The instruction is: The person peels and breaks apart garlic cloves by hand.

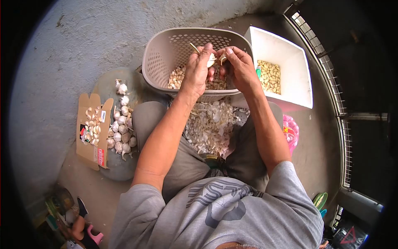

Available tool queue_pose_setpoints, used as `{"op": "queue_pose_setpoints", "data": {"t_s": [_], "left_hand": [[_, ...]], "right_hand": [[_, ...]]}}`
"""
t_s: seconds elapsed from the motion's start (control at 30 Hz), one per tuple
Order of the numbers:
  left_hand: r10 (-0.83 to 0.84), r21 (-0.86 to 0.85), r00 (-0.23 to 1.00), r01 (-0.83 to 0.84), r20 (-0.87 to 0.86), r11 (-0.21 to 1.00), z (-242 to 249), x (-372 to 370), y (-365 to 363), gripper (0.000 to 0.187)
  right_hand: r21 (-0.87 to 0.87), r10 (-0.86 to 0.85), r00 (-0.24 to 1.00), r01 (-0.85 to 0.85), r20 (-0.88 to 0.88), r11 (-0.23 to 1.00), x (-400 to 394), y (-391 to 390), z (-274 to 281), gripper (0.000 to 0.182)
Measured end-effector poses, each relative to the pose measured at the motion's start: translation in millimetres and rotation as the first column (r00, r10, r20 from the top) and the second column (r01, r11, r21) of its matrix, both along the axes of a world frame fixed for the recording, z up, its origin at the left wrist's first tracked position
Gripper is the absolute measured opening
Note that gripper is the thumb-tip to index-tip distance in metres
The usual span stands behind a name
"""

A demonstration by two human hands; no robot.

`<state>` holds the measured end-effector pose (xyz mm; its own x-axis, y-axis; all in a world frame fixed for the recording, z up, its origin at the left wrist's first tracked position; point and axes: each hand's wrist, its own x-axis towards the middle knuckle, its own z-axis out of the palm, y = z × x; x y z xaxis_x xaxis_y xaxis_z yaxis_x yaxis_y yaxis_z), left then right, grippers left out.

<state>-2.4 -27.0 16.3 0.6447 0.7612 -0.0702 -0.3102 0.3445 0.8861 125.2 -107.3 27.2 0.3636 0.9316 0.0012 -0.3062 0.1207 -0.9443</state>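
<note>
Both my hands are raised over a beige perforated plastic basket (159, 52) that holds loose garlic cloves. My left hand (197, 68) grips a garlic bulb (211, 60) with a dry stalk sticking up. My right hand (238, 66) pinches a piece of the same garlic between thumb and fingers, touching the left hand. Papery garlic skins (209, 126) lie heaped between my knees, just below the basket.
A white foam box (290, 62) with peeled cloves stands right of the basket. Whole garlic bulbs (121, 128) lie on a round tray at left, beside an open cardboard box (92, 130) of cloves. A pink bag (291, 133) sits by my right knee. A metal grille runs along the right.
</note>
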Motion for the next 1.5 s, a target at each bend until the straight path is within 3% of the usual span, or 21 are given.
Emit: {"op": "queue_pose_setpoints", "data": {"t_s": [0.07, 0.17, 0.27, 0.3, 0.5, 0.6, 0.9, 1.0, 1.1, 1.13, 1.23, 1.37, 1.43, 1.5], "left_hand": [[0.015, 0.171, 0.994, 0.004, -0.106, 0.985, 3, 0, 1, 0.033], [-0.003, 0.385, 0.996, 0.039, -0.092, 0.922, -1, 3, -6, 0.024], [-0.018, 0.298, 0.995, 0.048, -0.102, 0.953, 8, -1, -9, 0.018], [-0.021, 0.265, 0.994, 0.048, -0.103, 0.963, 10, -3, -7, 0.017], [0.089, 0.410, 0.983, -0.015, -0.162, 0.912, 18, -11, -2, 0.020], [0.103, 0.434, 0.983, -0.026, -0.155, 0.901, 21, -14, -6, 0.020], [0.072, 0.569, 0.989, 0.014, -0.128, 0.822, 12, -16, -3, 0.019], [0.015, 0.521, 0.986, 0.074, -0.165, 0.850, 7, -17, 1, 0.016], [-0.046, 0.506, 0.978, 0.145, -0.202, 0.850, 4, -17, 7, 0.013], [-0.061, 0.447, 0.979, 0.144, -0.195, 0.883, 7, -17, 7, 0.014], [-0.086, 0.310, 0.981, 0.137, -0.174, 0.941, 13, -17, 7, 0.016], [-0.089, 0.185, 0.988, 0.112, -0.127, 0.976, 5, -12, 9, 0.019], [-0.087, 0.111, 0.992, 0.096, -0.087, 0.989, 2, -12, 9, 0.018], [-0.074, 0.058, 0.996, 0.077, -0.051, 0.995, 2, -15, 13, 0.015]], "right_hand": [[0.040, 0.013, 0.999, -0.011, -0.031, 0.999, 5, 2, -14, 0.029], [0.073, 0.050, 0.987, -0.040, -0.152, 0.997, 5, 6, -23, 0.034], [0.057, 0.082, 0.955, -0.068, -0.285, 0.996, -2, 2, -13, 0.031], [0.062, 0.093, 0.967, -0.081, -0.237, 0.995, -2, 1, -12, 0.029], [0.107, 0.147, 0.989, -0.148, 0.016, 0.983, 6, -1, -12, 0.017], [0.099, 0.109, 0.991, -0.101, -0.082, 0.990, 6, -4, -9, 0.018], [0.139, 0.189, 0.979, -0.178, -0.070, 0.974, 23, -8, -4, 0.022], [0.093, 0.183, 0.983, -0.185, 0.032, 0.978, 26, -12, 3, 0.023], [0.124, -0.022, 0.938, -0.022, 0.345, 0.992, 21, -11, -2, 0.024], [0.187, -0.112, 0.868, 0.023, 0.484, 0.982, 16, -10, -4, 0.022], [0.173, -0.224, 0.712, 0.144, 0.666, 0.974, 1, -13, 5, 0.020], [0.364, -0.366, 0.415, 0.088, 0.833, 0.927, 1, -9, 5, 0.020], [0.249, -0.241, 0.661, 0.083, 0.710, 0.965, 0, -10, 1, 0.019], [0.148, -0.121, 0.829, 0.047, 0.546, 0.988, 3, -10, 0, 0.020]]}}
